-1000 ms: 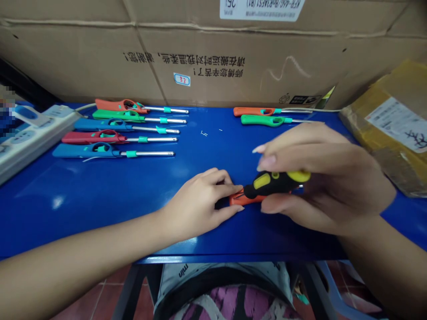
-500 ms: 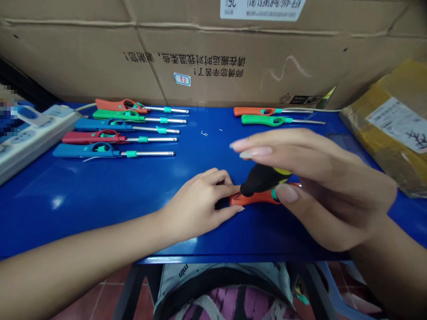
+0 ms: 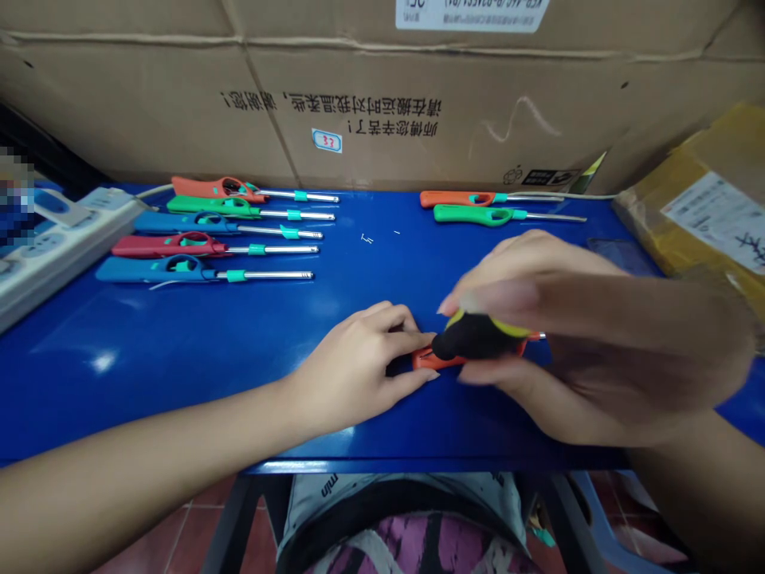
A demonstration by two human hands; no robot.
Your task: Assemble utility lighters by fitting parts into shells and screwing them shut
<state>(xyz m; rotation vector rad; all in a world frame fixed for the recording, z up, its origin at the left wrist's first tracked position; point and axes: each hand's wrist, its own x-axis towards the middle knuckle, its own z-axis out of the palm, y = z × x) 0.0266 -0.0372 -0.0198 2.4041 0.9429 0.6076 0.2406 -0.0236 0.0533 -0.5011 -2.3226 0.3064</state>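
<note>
An orange lighter (image 3: 425, 360) with a long metal nozzle lies on the blue table in front of me. My left hand (image 3: 374, 355) grips its left end between thumb and fingers. Over the lighter, my right hand (image 3: 555, 343) is wrapped round the black and yellow handle of a screwdriver (image 3: 478, 336), whose tip end points at the lighter's left end. The right fingers are blurred by motion and cover much of the lighter's body. Several tiny screws (image 3: 366, 238) are scattered on the table beyond my hands.
Several long lighters, among them a red one (image 3: 170, 245), lie in a row at left beside a white power strip (image 3: 65, 239). An orange lighter (image 3: 457, 199) and a green one (image 3: 472, 214) lie at back right. A cardboard box (image 3: 179, 104) stands behind; a taped parcel (image 3: 699, 183) sits right.
My right hand has shifted its fingers round the screwdriver handle, turning at the wrist, and its fingers are now closer about it. My left hand and the orange lighter have stayed in place.
</note>
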